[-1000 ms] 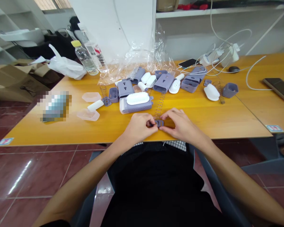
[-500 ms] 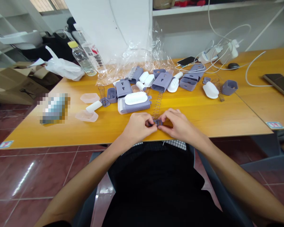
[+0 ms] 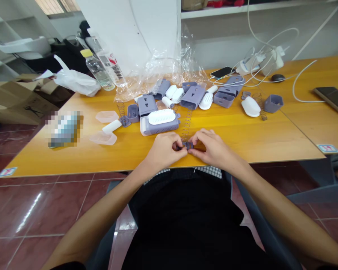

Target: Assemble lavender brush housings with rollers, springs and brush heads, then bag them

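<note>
Between my two hands, near the table's front edge, is a small grey-purple plastic plate [image 3: 189,145]. My left hand [image 3: 167,150] pinches its left side, and my right hand [image 3: 210,147] pinches its right side. A thin coil spring [image 3: 187,122] rises from the plate and extends away toward the back; my fingers hide where they join. Just beyond my left hand lies a grey-purple case [image 3: 161,128] with a white bristled brush head [image 3: 162,117] on top. Farther back is another grey-purple housing [image 3: 194,96] beside a white oval brush piece [image 3: 206,101].
Left of the cases are translucent trays [image 3: 103,138], a white cylinder [image 3: 112,126] and another spring with a plate [image 3: 125,121]. At right lie a white part [image 3: 250,107] and a grey-purple cup [image 3: 273,103]. Bottles [image 3: 100,71], plastic wrap [image 3: 146,77] and cables [image 3: 259,77] line the back.
Both hands stay in nearly the same place, still pinching the small plate. The spring above it has shifted very slightly.
</note>
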{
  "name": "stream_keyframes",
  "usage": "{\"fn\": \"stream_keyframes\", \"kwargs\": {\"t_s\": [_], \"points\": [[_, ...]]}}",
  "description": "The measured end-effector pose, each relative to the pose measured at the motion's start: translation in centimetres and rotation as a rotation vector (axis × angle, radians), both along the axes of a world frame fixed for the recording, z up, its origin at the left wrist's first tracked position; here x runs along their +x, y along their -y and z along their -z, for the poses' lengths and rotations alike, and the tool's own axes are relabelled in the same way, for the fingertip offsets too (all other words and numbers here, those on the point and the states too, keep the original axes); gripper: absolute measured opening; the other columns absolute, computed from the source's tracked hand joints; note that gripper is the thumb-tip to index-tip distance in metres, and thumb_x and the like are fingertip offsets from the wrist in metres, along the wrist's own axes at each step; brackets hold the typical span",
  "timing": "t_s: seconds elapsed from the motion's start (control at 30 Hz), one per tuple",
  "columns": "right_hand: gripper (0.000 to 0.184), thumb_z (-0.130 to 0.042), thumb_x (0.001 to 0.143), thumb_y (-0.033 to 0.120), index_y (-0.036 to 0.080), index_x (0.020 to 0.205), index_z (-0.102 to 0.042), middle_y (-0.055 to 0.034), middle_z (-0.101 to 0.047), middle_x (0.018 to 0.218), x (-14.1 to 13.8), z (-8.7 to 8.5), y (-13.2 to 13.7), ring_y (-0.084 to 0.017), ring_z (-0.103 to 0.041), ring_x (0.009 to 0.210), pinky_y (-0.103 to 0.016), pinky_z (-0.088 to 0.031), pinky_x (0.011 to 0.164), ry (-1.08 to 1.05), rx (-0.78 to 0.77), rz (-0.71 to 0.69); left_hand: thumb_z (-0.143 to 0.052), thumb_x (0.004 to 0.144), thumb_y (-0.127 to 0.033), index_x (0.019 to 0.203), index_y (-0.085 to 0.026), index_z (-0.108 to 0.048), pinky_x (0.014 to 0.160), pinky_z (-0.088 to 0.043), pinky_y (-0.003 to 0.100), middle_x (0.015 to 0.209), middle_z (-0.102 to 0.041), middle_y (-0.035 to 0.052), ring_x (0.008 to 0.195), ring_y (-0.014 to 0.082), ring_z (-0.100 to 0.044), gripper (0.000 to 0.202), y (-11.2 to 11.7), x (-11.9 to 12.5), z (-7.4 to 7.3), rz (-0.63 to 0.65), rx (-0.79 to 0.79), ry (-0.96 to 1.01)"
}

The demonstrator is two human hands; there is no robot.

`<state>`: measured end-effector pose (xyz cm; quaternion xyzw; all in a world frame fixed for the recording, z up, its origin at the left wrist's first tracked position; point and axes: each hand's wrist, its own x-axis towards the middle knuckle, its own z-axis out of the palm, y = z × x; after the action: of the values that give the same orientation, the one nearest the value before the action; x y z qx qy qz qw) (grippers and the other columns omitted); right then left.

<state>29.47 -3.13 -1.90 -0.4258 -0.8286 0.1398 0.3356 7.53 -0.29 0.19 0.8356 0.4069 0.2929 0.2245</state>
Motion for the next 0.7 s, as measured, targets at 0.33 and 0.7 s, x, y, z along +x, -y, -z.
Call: {"fn": "stream_keyframes", "kwargs": {"t_s": [0.33,0.7], "points": [[0.021,-0.073,0.096,0.025,0.026,0.094,-0.052,-0.0049,-0.072,0.098,-0.01,-0.03,0.03,-0.027,-0.066,0.094,-0.041,-0.044,0.088,0.002,-0.015,0.001,-0.082,0.076,-0.011,0.066,-0.017,-0.064,0.059,-0.041,0.025,0.064,-0.062,-0.0042,0.057,0.0104,-0.056,0.021,0.02,0.06,-0.11,-0.01,-0.021,0.017],[0.018,-0.068,0.095,0.023,0.027,0.092,-0.05,-0.0042,-0.07,0.095,-0.1,-0.16,0.01,-0.026,-0.064,0.091,-0.04,-0.042,0.087,0.018,-0.027,0.007,-0.077,0.075,-0.014,0.061,-0.02,-0.052,0.06,-0.038,0.028,0.063,-0.057,-0.0044,0.06,0.0116,-0.05,0.029,0.31,0.65,-0.36,-0.059,-0.016,-0.019]]}}
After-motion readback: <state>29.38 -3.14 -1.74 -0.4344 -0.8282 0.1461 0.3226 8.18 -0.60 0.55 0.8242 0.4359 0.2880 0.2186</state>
